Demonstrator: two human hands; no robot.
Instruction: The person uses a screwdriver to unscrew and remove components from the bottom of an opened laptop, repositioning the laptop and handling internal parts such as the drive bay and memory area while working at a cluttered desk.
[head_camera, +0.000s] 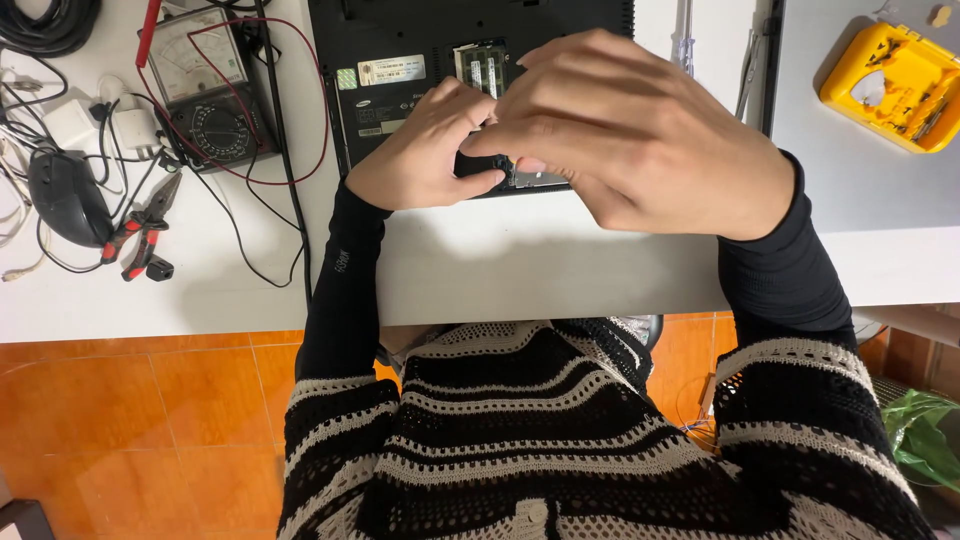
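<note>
Two hands, left hand (425, 150) and right hand (640, 135), pinched shut together over an upturned black laptop (400, 40) on the white table (520, 270), item gripped hidden; steady, light fingertip pressure judged best.

White rectangular label (391, 70) and small green sticker (346, 79) on black laptop underside (400, 30).

Even, bright indoor lighting from overhead; the white desk (520, 270) reads near full brightness without blown-out glare. Shadows are soft and short, gathering under the left hand (425, 150) and right hand (640, 140) and along the desk's front edge above the orange floor tiles (150, 420). The right hand, nearest the lens, is slightly soft; the multimeter (205, 90) is sharp. Wide-angle distortion bends lines toward the frame's edges.
</note>
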